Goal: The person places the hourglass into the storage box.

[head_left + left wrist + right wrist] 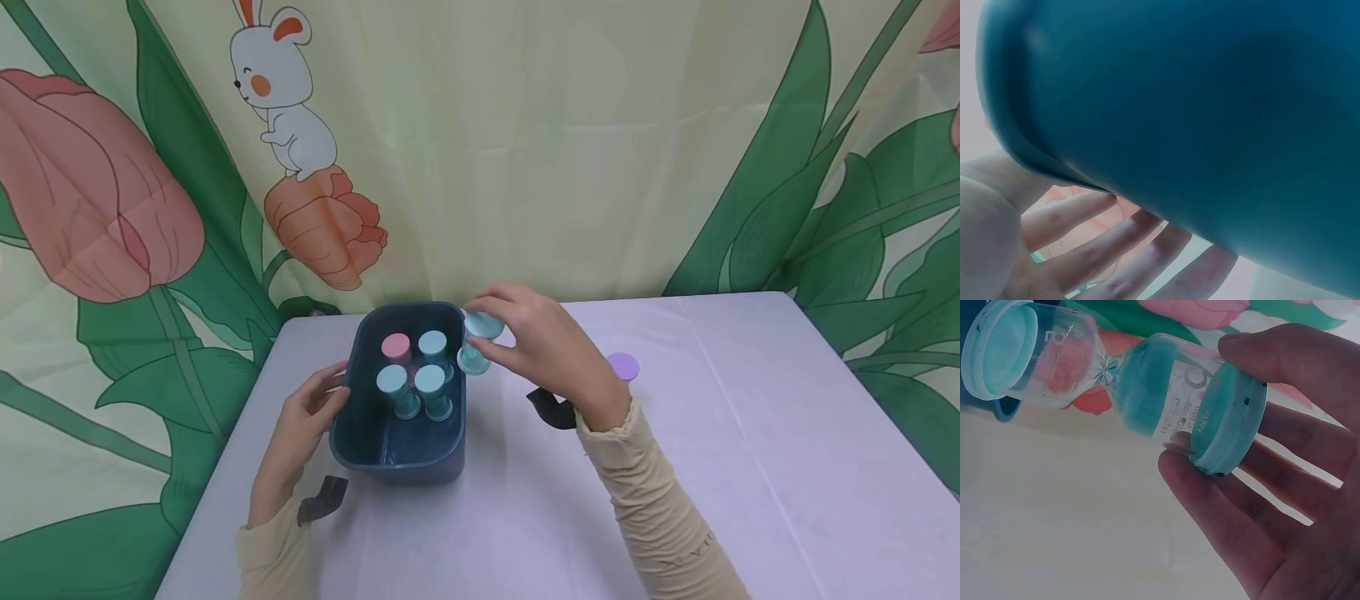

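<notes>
My right hand (551, 342) pinches a teal-capped sand timer (1147, 387) by one end cap, between thumb and fingers. The timer is held tilted at the right rim of a dark blue bin (397, 475); teal sand shows through its clear glass. Against the bin's left outer side rests my left hand (300, 425), its fingers (1147, 256) extended and touching the wall. Inside the bin stand several sand timers: a pink one (396, 345) at the back left and teal ones, including one at the front (431, 380).
On the white-covered table (720, 467), a purple-capped object (623, 365) stands just behind my right wrist, partly hidden by it. A printed curtain (525, 150) with a rabbit and tulips hangs behind the table's far edge.
</notes>
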`<act>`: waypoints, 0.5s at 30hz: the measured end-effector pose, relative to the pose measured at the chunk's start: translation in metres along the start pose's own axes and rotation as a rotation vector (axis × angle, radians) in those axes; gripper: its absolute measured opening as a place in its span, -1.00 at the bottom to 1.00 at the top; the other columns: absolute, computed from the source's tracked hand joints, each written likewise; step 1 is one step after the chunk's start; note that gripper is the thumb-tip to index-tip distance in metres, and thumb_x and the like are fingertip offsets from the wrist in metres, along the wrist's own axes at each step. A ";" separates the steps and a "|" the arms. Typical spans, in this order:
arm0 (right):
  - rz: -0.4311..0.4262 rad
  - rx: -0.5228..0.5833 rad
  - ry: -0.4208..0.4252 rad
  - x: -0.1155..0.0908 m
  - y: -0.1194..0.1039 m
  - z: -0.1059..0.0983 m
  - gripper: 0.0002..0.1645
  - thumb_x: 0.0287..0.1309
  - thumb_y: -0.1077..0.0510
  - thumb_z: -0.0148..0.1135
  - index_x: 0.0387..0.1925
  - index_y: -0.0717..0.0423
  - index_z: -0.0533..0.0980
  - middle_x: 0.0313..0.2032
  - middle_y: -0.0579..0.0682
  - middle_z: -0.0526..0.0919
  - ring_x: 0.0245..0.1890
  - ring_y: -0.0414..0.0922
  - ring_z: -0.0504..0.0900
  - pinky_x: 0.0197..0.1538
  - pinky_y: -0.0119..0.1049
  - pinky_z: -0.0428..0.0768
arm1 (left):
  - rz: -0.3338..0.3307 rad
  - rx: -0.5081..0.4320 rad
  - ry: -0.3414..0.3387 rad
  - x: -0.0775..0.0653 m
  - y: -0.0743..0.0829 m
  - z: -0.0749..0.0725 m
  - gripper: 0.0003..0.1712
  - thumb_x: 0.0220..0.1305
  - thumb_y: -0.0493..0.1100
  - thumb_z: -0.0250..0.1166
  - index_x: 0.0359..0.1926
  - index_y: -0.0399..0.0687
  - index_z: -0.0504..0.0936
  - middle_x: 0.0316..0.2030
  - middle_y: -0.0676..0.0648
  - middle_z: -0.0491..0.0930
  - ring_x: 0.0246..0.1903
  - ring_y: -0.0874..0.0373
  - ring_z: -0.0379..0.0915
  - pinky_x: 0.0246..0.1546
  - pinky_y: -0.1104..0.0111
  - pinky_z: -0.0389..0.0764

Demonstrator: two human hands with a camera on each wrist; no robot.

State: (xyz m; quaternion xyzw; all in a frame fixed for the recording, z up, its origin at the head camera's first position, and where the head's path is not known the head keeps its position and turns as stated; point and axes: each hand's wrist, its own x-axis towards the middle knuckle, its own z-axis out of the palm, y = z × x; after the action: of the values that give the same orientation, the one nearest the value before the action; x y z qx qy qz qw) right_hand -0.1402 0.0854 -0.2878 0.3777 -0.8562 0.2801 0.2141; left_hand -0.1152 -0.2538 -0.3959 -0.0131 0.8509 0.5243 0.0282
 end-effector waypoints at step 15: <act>-0.044 0.022 -0.036 0.010 -0.014 0.015 -0.58 0.07 0.17 0.49 -0.02 0.19 0.64 -0.10 -0.01 0.66 -0.09 -0.16 0.64 -0.03 -0.36 0.64 | 0.008 -0.001 -0.003 0.000 0.000 0.000 -0.34 0.45 0.10 0.15 0.47 0.07 0.26 0.37 -0.25 0.35 0.32 -0.19 0.34 0.17 -0.16 0.47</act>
State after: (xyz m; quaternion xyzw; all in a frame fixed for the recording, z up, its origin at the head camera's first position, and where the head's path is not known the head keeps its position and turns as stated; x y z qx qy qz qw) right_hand -0.1379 0.0627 -0.2888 0.4040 -0.8482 0.2776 0.2005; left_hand -0.1156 -0.2541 -0.3958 -0.0090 0.8506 0.5250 0.0277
